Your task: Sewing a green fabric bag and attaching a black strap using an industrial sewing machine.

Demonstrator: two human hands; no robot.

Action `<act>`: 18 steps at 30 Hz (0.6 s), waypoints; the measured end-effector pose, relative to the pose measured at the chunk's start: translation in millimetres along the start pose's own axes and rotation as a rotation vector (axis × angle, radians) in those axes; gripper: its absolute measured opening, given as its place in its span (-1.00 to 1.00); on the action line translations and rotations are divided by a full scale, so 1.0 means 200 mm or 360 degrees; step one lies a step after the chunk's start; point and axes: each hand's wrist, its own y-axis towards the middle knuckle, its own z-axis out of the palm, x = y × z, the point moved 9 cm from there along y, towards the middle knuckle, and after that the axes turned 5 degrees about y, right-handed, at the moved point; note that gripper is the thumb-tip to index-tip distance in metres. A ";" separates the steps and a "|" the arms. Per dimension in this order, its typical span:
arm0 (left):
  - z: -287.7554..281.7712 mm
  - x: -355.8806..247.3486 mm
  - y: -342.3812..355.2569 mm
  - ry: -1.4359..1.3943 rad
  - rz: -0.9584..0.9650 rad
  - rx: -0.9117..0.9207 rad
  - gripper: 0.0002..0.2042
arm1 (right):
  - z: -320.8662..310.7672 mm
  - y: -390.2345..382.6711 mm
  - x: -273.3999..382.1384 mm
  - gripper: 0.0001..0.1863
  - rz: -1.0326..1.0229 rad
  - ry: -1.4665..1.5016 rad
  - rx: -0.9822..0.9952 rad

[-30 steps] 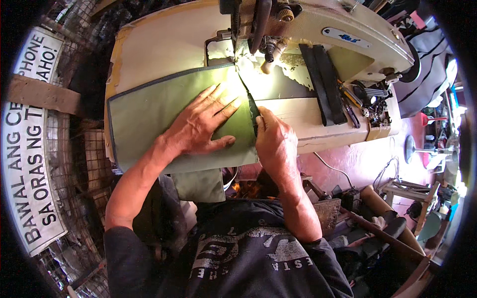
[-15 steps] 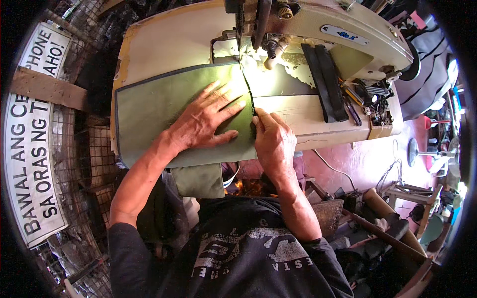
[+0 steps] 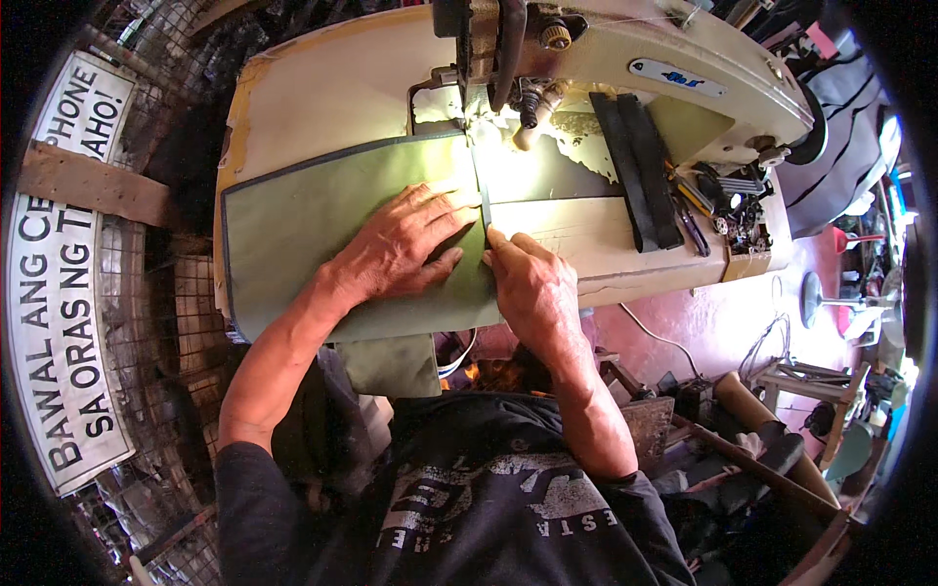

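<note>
A green fabric panel (image 3: 293,230) with a dark bound edge lies on the sewing machine table. My left hand (image 3: 396,244) rests palm down on it, its fingers stretched toward the needle area and only slightly apart. Along the panel's right side runs a dark binding strip (image 3: 483,190), leading up to the needle of the sewing machine (image 3: 596,44). My right hand (image 3: 535,288) pinches this strip at the panel's edge between thumb and index finger. The machine's lamp glares on the needle area, so the stitching point is washed out.
Black strips (image 3: 635,176) lie across the table (image 3: 322,88) right of the needle. Beside them sit pliers (image 3: 694,225) and a box of small metal parts (image 3: 738,210). A green cloth piece (image 3: 391,366) hangs below the table edge. Wire mesh and a sign stand at left.
My left hand has drawn its fingers closer together and shifted slightly down the panel. My right hand has moved a little left and down along the edge, where the strip now lies flatter.
</note>
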 end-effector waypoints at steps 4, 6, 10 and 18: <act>-0.02 -0.01 0.00 0.0028 0.0027 -0.0157 -0.51 | 0.00 0.00 0.03 -0.74 -0.0144 0.0049 0.0048; 0.02 0.03 0.01 0.0098 -0.0170 -0.0020 -0.47 | -0.01 0.00 0.06 -0.73 -0.0200 -0.0057 0.0035; 0.01 -0.01 0.04 0.0197 -0.0078 -0.0019 -0.45 | 0.02 -0.01 0.13 -0.68 -0.0298 -0.0418 0.0065; -0.01 0.01 0.03 0.0184 -0.0016 -0.0206 -0.56 | 0.06 -0.03 0.15 -0.47 -0.0429 -0.0529 0.0078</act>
